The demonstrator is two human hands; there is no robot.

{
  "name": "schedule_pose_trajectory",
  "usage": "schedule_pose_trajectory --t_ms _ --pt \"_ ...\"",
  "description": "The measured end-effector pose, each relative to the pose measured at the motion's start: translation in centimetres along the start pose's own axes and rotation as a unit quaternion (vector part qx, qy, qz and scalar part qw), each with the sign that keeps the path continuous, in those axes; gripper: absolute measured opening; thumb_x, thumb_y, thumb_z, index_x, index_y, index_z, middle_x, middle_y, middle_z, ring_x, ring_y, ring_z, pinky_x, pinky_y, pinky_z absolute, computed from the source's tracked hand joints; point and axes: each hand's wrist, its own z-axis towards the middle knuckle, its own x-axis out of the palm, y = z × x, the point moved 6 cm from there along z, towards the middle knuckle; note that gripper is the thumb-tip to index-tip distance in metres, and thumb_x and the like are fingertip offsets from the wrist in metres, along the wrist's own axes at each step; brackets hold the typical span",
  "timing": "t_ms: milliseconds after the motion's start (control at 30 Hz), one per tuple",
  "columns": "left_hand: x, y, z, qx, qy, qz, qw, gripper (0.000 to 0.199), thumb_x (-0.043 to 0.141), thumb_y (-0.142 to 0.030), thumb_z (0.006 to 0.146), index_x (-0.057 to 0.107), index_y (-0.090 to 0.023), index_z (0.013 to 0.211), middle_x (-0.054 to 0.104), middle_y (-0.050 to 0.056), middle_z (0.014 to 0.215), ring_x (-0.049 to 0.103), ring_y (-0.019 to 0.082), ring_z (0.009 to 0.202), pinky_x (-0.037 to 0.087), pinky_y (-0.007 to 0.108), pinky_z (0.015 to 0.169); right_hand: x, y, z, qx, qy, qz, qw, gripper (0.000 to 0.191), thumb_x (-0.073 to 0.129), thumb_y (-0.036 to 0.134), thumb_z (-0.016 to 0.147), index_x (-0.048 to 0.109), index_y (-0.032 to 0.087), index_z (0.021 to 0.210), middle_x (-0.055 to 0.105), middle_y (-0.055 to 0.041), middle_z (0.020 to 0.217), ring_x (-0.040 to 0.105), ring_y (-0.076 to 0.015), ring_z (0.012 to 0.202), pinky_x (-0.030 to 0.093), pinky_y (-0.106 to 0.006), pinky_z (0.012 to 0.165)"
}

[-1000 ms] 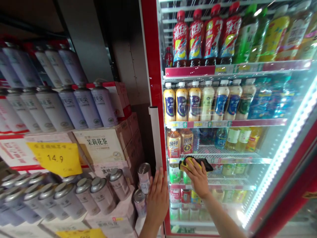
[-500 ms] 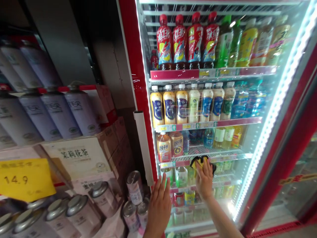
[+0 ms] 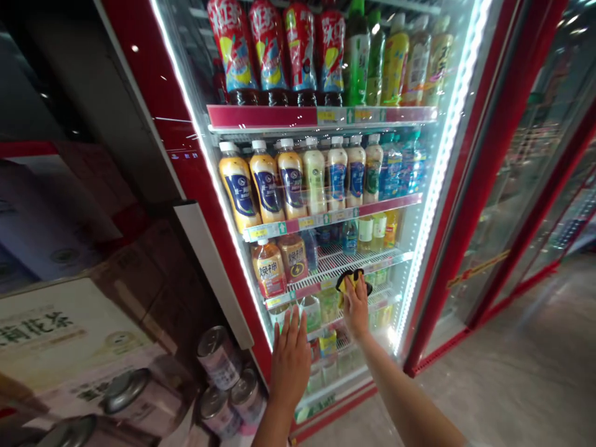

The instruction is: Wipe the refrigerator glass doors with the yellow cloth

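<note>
My right hand (image 3: 356, 311) presses a yellow cloth with black edges (image 3: 345, 283) against the glass front of a lit drinks fridge, level with the lower middle shelf. Part of the cloth is hidden under the fingers. Lower and to the left, my left hand (image 3: 291, 355) lies flat with fingers stretched, on or just in front of the glass; it holds nothing. Behind the glass, near my left fingertips, is an orange-labelled bottle (image 3: 270, 273) on a wire shelf.
The fridge's red frame (image 3: 181, 149) carries a long pale handle (image 3: 214, 276) at left. Several pink cans (image 3: 218, 357) stand close to my left forearm, beside stacked cartons (image 3: 69, 335). More red-framed fridge doors (image 3: 488, 180) run along the right, above a grey floor (image 3: 516, 354).
My view has turned right, so the fridge sits further left and more floor shows. The cloth has shifted slightly against the shelves behind the glass. My left hand stays flat and low.
</note>
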Motion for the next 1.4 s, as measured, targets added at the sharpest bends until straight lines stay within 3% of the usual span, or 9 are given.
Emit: schedule_pose_trajectory --t_ms 167,333,500,667,833,967,1100,1200,1400 --pt "2.1 -1.8 1.3 0.016 0.002 -0.018 1.000 0.076 0.048 -0.016 0.095 0.017 -0.019 0.164 0.033 0.011 0.167 0.030 0.029 0.155 0.035 0.051 0.123 0.7 0.0 -3.8 0.030 0.025 0.016 0.999 0.070 0.042 0.011 0.099 0.022 0.029 0.164 0.018 -0.0136 0.172 0.010 -0.0258 0.160 0.042 -0.053 0.117" --pt "3.5 -3.3 2.9 0.027 -0.004 -0.026 0.999 0.073 0.049 -0.020 0.095 0.023 -0.019 0.163 0.033 0.010 0.167 0.026 0.029 0.157 0.025 0.054 0.128 0.4 -3.2 0.7 -0.031 0.079 0.050 0.995 0.058 0.045 0.008 0.097 0.053 0.033 0.149 0.036 -0.0078 0.167 0.021 -0.0262 0.158 0.027 -0.058 0.125" --pt "4.6 -4.8 4.4 0.035 0.016 -0.022 0.999 0.070 0.051 -0.024 0.096 0.027 -0.018 0.162 0.030 0.009 0.169 0.023 0.029 0.158 0.020 0.053 0.129 0.1 -10.4 0.1 0.186 -0.006 0.089 0.978 0.065 0.036 0.016 0.099 0.028 0.023 0.163 0.024 -0.0148 0.170 0.018 -0.0280 0.159 0.029 -0.061 0.122" --pt "5.9 -6.3 5.4 0.047 0.021 -0.031 0.998 0.073 0.052 -0.028 0.097 0.023 -0.021 0.163 0.032 0.009 0.168 0.025 0.027 0.157 0.021 0.051 0.129 1.8 -8.9 -3.1 0.229 -0.005 0.098 0.968 0.072 0.036 0.015 0.097 0.015 0.026 0.166 0.013 -0.0118 0.173 0.010 -0.0308 0.160 0.030 -0.062 0.121" --pt "7.1 -8.1 7.1 0.060 0.023 -0.037 0.997 0.078 0.053 -0.029 0.097 0.016 -0.022 0.164 0.032 0.009 0.168 0.026 0.026 0.157 0.017 0.051 0.130 0.4 -13.0 1.5 0.201 0.018 0.138 0.970 0.073 0.036 0.008 0.091 0.033 0.030 0.161 0.019 -0.0053 0.173 0.010 -0.0244 0.160 0.024 -0.055 0.125" --pt "8.4 -9.7 8.1 0.059 0.040 -0.037 0.997 0.075 0.052 -0.030 0.097 0.017 -0.021 0.164 0.029 0.008 0.169 0.024 0.026 0.157 0.018 0.050 0.129 -0.3 -17.0 1.2 0.273 -0.014 0.135 0.953 0.079 0.036 0.008 0.089 0.020 0.026 0.165 0.020 -0.0072 0.172 0.011 -0.0242 0.160 0.022 -0.058 0.126" --pt "9.5 -11.1 8.5 0.065 0.032 -0.031 0.997 0.073 0.049 -0.030 0.098 0.017 -0.021 0.164 0.029 0.007 0.169 0.023 0.025 0.158 0.019 0.051 0.129 0.4 -16.1 -0.4 0.299 -0.029 0.134 0.944 0.081 0.037 0.012 0.090 0.011 0.023 0.166 0.020 -0.0103 0.172 0.010 -0.0284 0.160 0.020 -0.063 0.125" --pt "10.0 -12.0 9.0 0.074 0.034 -0.021 0.996 0.072 0.046 -0.025 0.098 0.016 -0.020 0.164 0.027 0.008 0.169 0.022 0.026 0.158 0.022 0.052 0.128 0.1 -16.3 2.1 0.269 -0.012 0.156 0.950 0.081 0.041 0.011 0.087 0.022 0.027 0.164 0.017 -0.0065 0.173 0.011 -0.0283 0.160 0.023 -0.060 0.125" --pt "10.3 -13.9 11.0 0.078 0.047 -0.013 0.996 0.075 0.045 -0.019 0.097 0.012 -0.019 0.164 0.025 0.008 0.170 0.021 0.025 0.158 0.023 0.052 0.128 -1.8 -23.0 5.3 0.311 -0.043 0.183 0.932 0.079 0.040 0.017 0.086 0.025 0.024 0.164 0.020 -0.0048 0.172 0.012 -0.0235 0.160 0.016 -0.056 0.128"
